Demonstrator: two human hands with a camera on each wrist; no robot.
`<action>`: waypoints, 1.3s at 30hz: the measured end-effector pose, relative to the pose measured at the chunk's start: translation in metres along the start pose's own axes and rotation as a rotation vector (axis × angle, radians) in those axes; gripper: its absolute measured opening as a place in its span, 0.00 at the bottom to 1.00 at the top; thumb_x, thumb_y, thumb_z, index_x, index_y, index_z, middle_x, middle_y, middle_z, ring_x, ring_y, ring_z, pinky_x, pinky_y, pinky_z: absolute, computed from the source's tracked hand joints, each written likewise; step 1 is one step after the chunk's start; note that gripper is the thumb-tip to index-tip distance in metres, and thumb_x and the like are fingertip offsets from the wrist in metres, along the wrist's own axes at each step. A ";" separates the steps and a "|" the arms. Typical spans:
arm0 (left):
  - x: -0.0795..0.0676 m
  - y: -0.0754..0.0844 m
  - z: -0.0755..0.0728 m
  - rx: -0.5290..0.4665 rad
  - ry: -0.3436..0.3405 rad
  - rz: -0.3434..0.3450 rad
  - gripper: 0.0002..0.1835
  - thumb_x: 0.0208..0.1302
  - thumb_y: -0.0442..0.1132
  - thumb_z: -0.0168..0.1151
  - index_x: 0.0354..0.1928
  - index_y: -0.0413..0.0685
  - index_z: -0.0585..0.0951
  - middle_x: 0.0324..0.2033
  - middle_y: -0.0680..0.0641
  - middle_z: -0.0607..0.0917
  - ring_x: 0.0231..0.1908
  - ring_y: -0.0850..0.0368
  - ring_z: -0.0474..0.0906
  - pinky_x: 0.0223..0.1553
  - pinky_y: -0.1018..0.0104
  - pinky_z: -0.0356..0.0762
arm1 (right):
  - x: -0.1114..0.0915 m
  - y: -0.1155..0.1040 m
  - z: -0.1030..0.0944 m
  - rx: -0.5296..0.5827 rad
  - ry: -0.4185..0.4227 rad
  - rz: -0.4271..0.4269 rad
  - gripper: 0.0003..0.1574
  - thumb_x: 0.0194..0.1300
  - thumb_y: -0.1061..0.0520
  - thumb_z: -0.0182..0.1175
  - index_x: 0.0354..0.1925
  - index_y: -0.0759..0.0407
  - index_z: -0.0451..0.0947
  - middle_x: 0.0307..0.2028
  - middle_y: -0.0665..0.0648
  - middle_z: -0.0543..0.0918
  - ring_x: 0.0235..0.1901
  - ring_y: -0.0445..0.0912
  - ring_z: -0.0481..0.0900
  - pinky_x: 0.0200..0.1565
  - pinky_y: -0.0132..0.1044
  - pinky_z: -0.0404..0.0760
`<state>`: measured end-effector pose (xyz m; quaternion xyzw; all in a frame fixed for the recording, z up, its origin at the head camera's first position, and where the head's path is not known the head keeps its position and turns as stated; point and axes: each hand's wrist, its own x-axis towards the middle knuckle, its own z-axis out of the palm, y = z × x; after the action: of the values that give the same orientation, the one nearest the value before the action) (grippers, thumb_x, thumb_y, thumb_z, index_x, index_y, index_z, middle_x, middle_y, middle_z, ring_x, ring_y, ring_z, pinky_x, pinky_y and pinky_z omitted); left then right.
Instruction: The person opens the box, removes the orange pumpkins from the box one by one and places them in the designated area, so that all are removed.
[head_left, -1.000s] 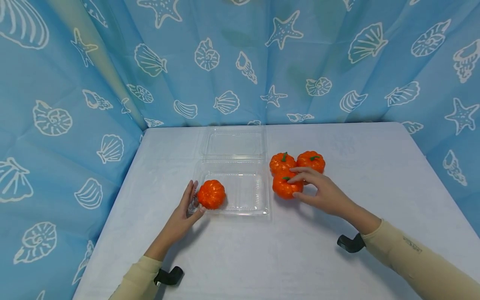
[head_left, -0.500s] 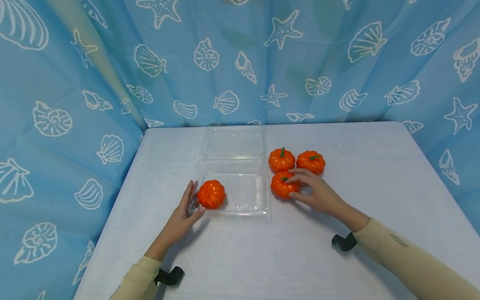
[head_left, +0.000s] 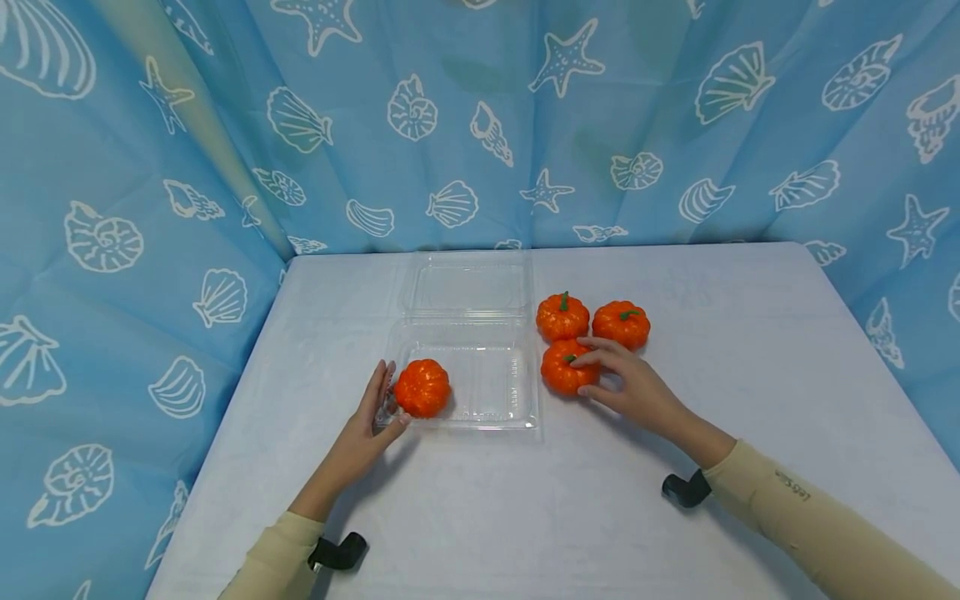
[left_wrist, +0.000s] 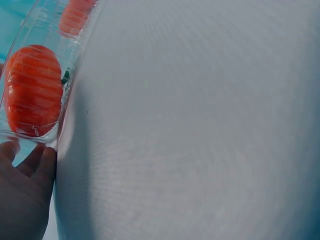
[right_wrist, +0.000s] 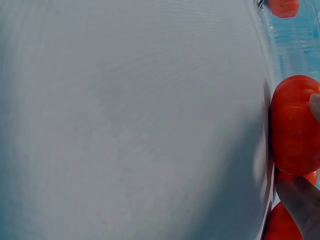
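Note:
At the front left corner of a clear plastic clamshell container (head_left: 487, 422), my left hand (head_left: 358, 442) rests its fairly straight fingers along the side and its thumb by the front edge. Inside, at the left end, sits a small orange toy pumpkin (head_left: 422, 388), seen through the wall in the left wrist view, with no stem visible from the head. My right hand (head_left: 637, 392) holds another pumpkin (head_left: 561, 368) between thumb and fingers, just right of the container; its green stem shows between them. In the right wrist view this pumpkin (right_wrist: 295, 131) stands on the cloth.
Two more orange pumpkins with green stems, one at the back left (head_left: 562, 317) and one at the back right (head_left: 622, 324), stand behind the held one. The container's lid (head_left: 471, 283) lies folded back. A blue seashell curtain (head_left: 480, 125) hangs behind the white-covered table (head_left: 510, 517).
My right hand has shifted slightly left with the front pumpkin, mostly in the first half second. The back left pumpkin has moved slightly back and stands more upright. My left hand has stayed put.

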<state>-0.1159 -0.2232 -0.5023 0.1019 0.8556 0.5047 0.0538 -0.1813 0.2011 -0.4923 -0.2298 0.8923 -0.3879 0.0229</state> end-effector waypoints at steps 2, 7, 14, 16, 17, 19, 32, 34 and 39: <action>0.000 0.000 0.000 -0.002 0.000 -0.001 0.50 0.73 0.45 0.62 0.82 0.53 0.40 0.81 0.48 0.49 0.78 0.43 0.50 0.73 0.42 0.53 | -0.001 0.000 0.000 -0.006 -0.002 0.005 0.22 0.63 0.57 0.73 0.55 0.49 0.82 0.70 0.58 0.71 0.71 0.58 0.63 0.63 0.61 0.74; 0.000 0.003 0.000 0.003 -0.002 -0.010 0.50 0.73 0.46 0.62 0.83 0.54 0.39 0.81 0.48 0.49 0.77 0.42 0.52 0.73 0.41 0.53 | -0.002 0.000 -0.002 -0.020 -0.009 0.010 0.23 0.62 0.55 0.74 0.56 0.49 0.83 0.71 0.58 0.69 0.72 0.59 0.62 0.64 0.66 0.71; 0.000 0.003 0.000 0.014 0.000 -0.011 0.50 0.73 0.46 0.62 0.83 0.54 0.39 0.81 0.48 0.49 0.77 0.42 0.52 0.73 0.40 0.53 | -0.003 0.000 -0.004 -0.018 -0.004 -0.019 0.23 0.62 0.54 0.74 0.56 0.47 0.84 0.72 0.58 0.68 0.72 0.58 0.61 0.64 0.69 0.69; 0.000 0.004 0.000 0.012 0.001 -0.009 0.50 0.72 0.46 0.62 0.82 0.53 0.39 0.81 0.48 0.49 0.77 0.42 0.52 0.72 0.40 0.53 | -0.003 0.000 -0.005 -0.017 0.009 -0.032 0.23 0.62 0.55 0.74 0.55 0.46 0.84 0.70 0.58 0.70 0.71 0.58 0.63 0.64 0.68 0.69; 0.000 0.004 0.000 0.010 0.001 -0.008 0.50 0.72 0.46 0.63 0.82 0.53 0.39 0.81 0.48 0.49 0.77 0.42 0.52 0.73 0.40 0.53 | -0.003 -0.001 -0.006 -0.016 0.017 -0.038 0.22 0.61 0.56 0.74 0.54 0.46 0.85 0.69 0.58 0.71 0.71 0.57 0.64 0.64 0.68 0.69; 0.000 0.004 0.000 0.010 0.002 -0.009 0.50 0.72 0.46 0.63 0.83 0.53 0.39 0.81 0.48 0.49 0.77 0.42 0.52 0.73 0.40 0.52 | -0.003 -0.002 -0.007 -0.022 0.033 -0.046 0.21 0.61 0.56 0.74 0.53 0.46 0.85 0.67 0.58 0.72 0.69 0.57 0.65 0.63 0.68 0.70; 0.001 0.001 0.001 0.014 0.010 -0.003 0.50 0.72 0.46 0.63 0.82 0.51 0.41 0.81 0.48 0.50 0.77 0.43 0.51 0.73 0.40 0.53 | 0.015 -0.021 -0.023 -0.043 0.064 -0.115 0.17 0.63 0.59 0.73 0.51 0.53 0.86 0.61 0.57 0.76 0.64 0.55 0.69 0.59 0.61 0.78; 0.001 0.001 0.001 0.013 0.012 -0.005 0.50 0.72 0.46 0.63 0.82 0.51 0.41 0.80 0.48 0.50 0.77 0.43 0.51 0.73 0.40 0.53 | 0.020 -0.026 -0.025 -0.036 0.054 -0.119 0.16 0.64 0.58 0.72 0.51 0.54 0.86 0.61 0.58 0.76 0.64 0.55 0.69 0.58 0.60 0.79; 0.001 0.001 0.001 0.015 0.011 -0.002 0.50 0.72 0.46 0.64 0.82 0.51 0.40 0.80 0.48 0.50 0.77 0.42 0.52 0.72 0.41 0.54 | 0.033 -0.041 -0.028 -0.046 0.030 -0.120 0.16 0.65 0.56 0.71 0.51 0.54 0.86 0.62 0.57 0.76 0.64 0.55 0.70 0.49 0.56 0.84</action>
<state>-0.1165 -0.2219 -0.5017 0.0987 0.8598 0.4986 0.0488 -0.2009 0.1817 -0.4400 -0.2775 0.8859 -0.3713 -0.0189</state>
